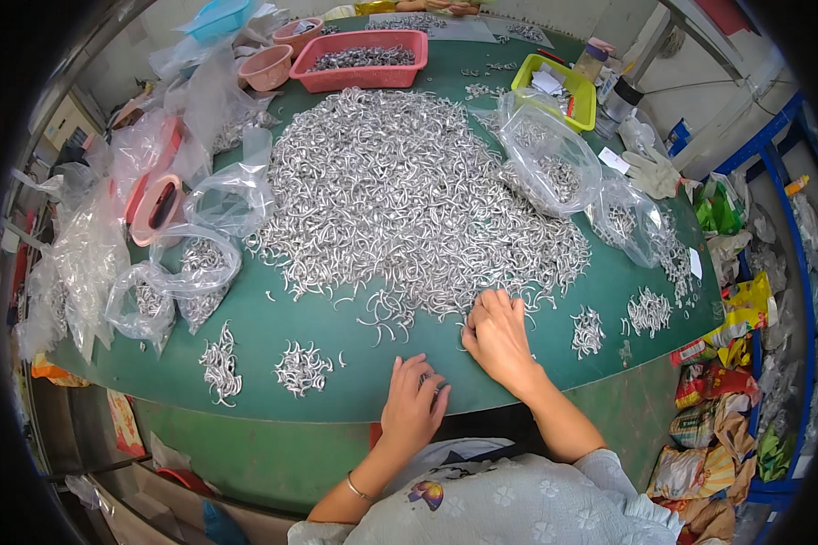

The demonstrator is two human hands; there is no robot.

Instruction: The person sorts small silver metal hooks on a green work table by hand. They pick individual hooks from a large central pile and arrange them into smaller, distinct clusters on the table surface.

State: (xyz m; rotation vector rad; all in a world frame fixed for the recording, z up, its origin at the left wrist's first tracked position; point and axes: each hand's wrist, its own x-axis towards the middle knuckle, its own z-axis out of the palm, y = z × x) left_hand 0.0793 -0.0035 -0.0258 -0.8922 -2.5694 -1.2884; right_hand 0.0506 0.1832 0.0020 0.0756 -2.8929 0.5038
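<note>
A broad heap of small, curved silver metal pieces (pixel 382 191) covers the middle of the green table (pixel 273 318). At the heap's near edge my right hand (pixel 498 336) reaches down with bent fingers drawn together; its fingertips and anything between them are hidden. My left hand (pixel 415 392) rests by the table's front edge, fingers curled round a few of the curved metal pieces (pixel 436 386), which show only in part. Left of it lie a small pile (pixel 303 369) and a taller pile (pixel 220 365) of the same pieces.
Two small piles, one (pixel 587 332) beside another (pixel 649 312), lie at right. Clear bags of pieces (pixel 554 173) flank the heap. A red basin (pixel 359 62) and a yellow-green basket (pixel 554 86) stand behind. A blue rack (pixel 773 182) borders the right side.
</note>
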